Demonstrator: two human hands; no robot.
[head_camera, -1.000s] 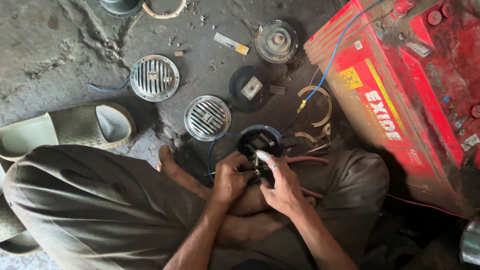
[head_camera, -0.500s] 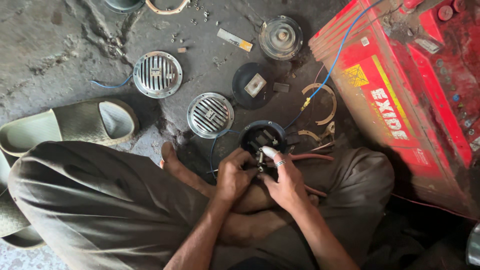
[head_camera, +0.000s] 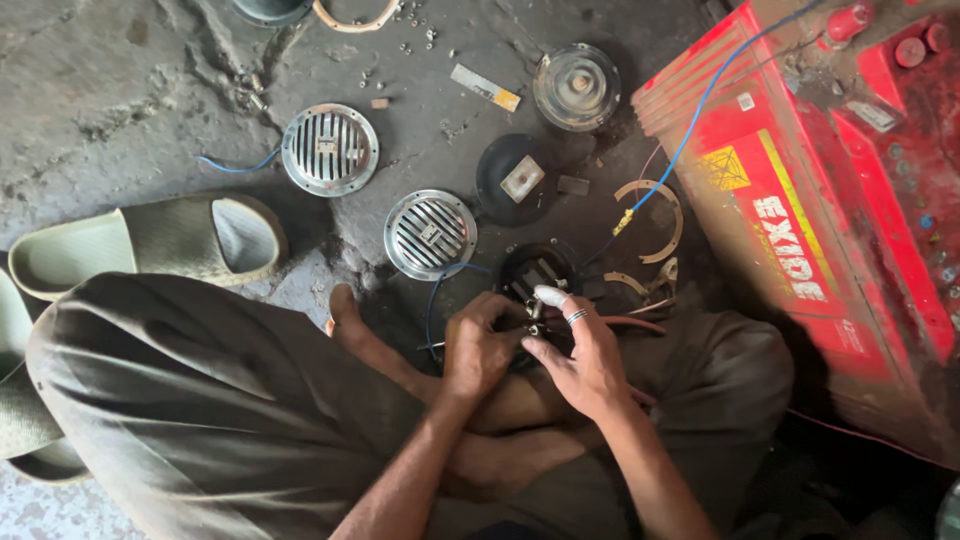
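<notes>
The left hand (head_camera: 478, 345) and right hand (head_camera: 580, 355) both close narrowly on a black round horn body (head_camera: 538, 275) at frame centre. At 11 o'clock lie 2 chrome grilles (head_camera: 430, 233); at 2 o'clock stands a red battery (head_camera: 800, 200); at 9 o'clock, a green sandal (head_camera: 140, 245).

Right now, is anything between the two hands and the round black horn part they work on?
Nothing visible: the left hand and right hand both already touch the round black horn part.
</notes>
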